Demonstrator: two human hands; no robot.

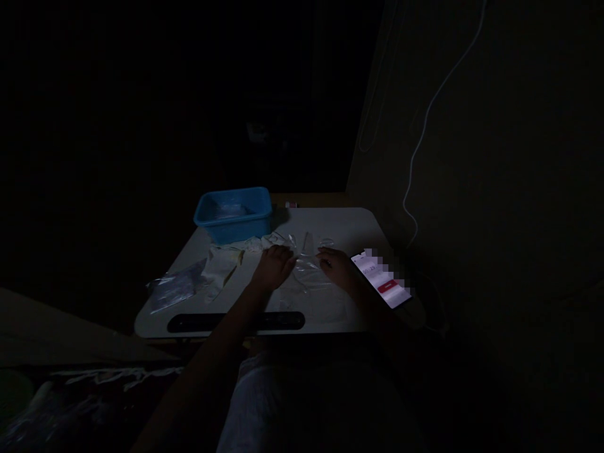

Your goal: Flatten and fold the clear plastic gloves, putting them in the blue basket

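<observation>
A clear plastic bag [309, 277] lies crinkled on the small white table, its upper part raised in folds between my hands. My left hand [275, 267] grips its left edge, thumb toward the middle and fingers curled. On the other side my right hand [336, 267] has thumb and fingers closed on the right edge of the bag. Dim light hides the exact finger contact. Left of my left hand lie a crumpled pale cloth or wrap [255, 243] and a whitish folded packet [221, 267].
A blue plastic basin [240, 228] with clear packets inside stands at the table's back left. A flat plastic packet [174, 289] lies at the left edge. Along the right edge rests a lit phone [377, 277]. A white cable [427, 116] hangs on the right wall.
</observation>
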